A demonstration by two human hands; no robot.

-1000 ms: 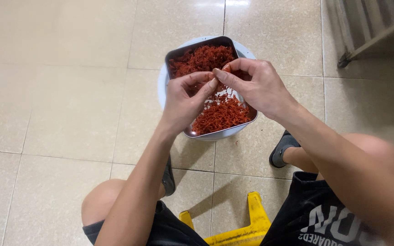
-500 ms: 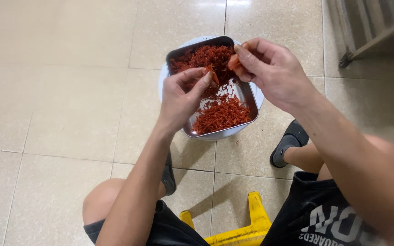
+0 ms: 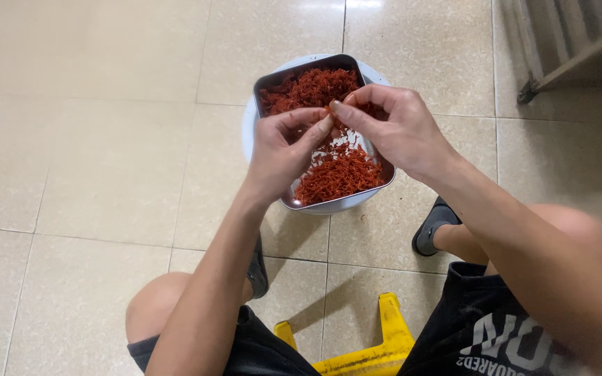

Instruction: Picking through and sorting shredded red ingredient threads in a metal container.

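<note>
- A small red piece [image 3: 336, 111], likely a dried chilli, sits pinched between both of my hands, directly above the metal tray [image 3: 270, 80].
- My left hand [image 3: 281, 150] has its grip pressed together on one end; my right hand [image 3: 397, 129] pinches the other end, fingertips touching.
- I judge the step to be picking or splitting one piece; the next move calls for a careful pull apart over the tray.
- Just below the grips, red shreds [image 3: 339, 174] fill the tray.
- The tray rests on a pale round basin [image 3: 247, 132] on the tiled floor [image 3: 92, 139].
- Nearer me, a yellow stool [image 3: 384, 348].
</note>
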